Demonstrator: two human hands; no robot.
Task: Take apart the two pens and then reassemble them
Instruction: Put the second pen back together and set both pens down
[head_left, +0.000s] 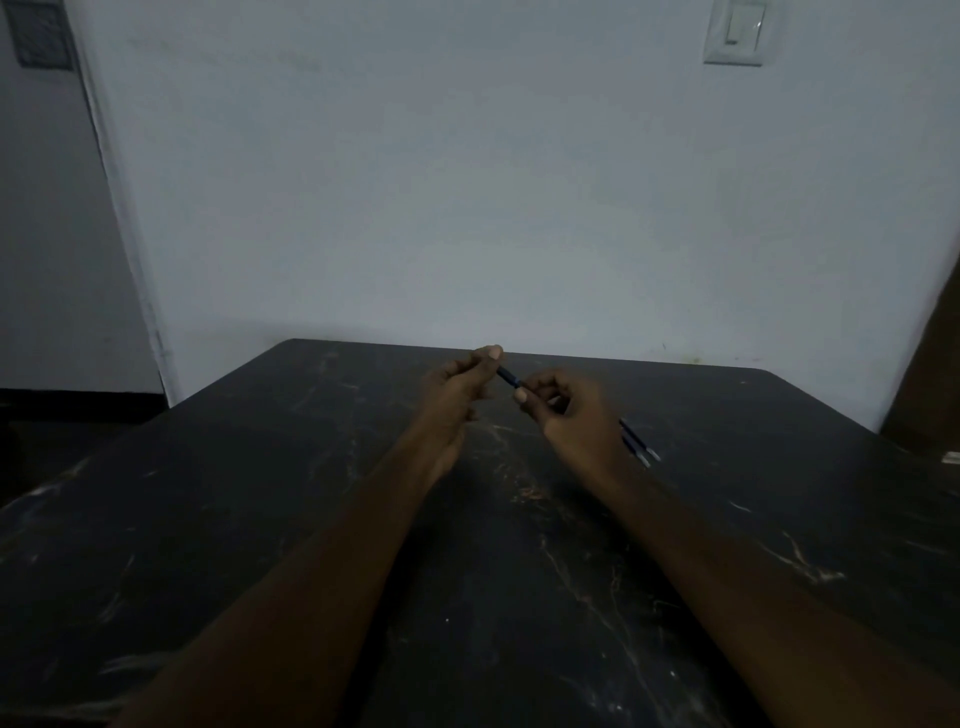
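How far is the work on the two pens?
Looks done: slim blue pieces with pale tips lie on the dark marbled table beside the right hand, so one pen seems apart. In hand: the left hand and right hand pinch a thin dark blue pen part between them; pulling or joining, I cannot tell. Left: at least reassembling the lying pieces.

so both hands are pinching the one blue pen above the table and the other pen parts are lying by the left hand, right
Not quite. The other pen parts lie on the table by the right hand, partly hidden behind it, not by the left hand. The head view shows this. Both hands do pinch the one blue pen above the table.
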